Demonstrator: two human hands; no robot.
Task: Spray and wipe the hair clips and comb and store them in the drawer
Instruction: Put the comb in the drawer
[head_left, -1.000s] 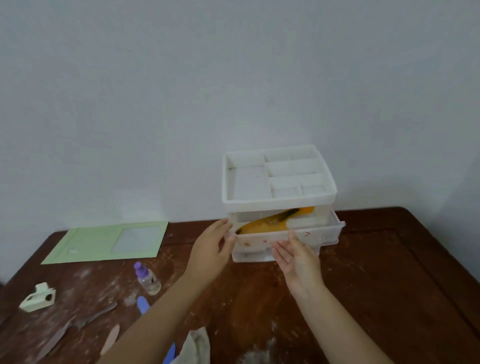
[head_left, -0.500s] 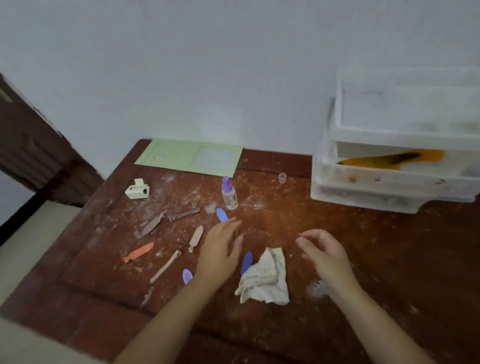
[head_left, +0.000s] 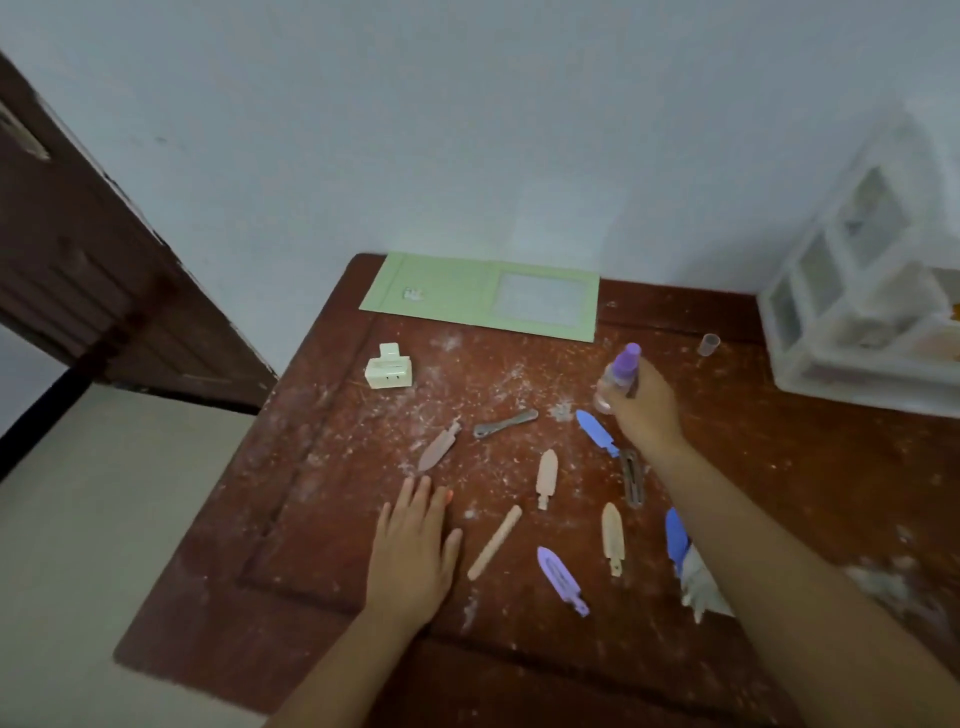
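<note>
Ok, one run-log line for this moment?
right hand: grips purple-capped clear spray bottle | left hand: flat on dusty brown wooden table | clips: still scattered

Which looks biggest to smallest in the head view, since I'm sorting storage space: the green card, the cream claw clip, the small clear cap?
1. green card, by far the largest.
2. cream claw clip.
3. small clear cap, the smallest.
All three lie toward the table's far side, so nearness hardly skews this.
</note>
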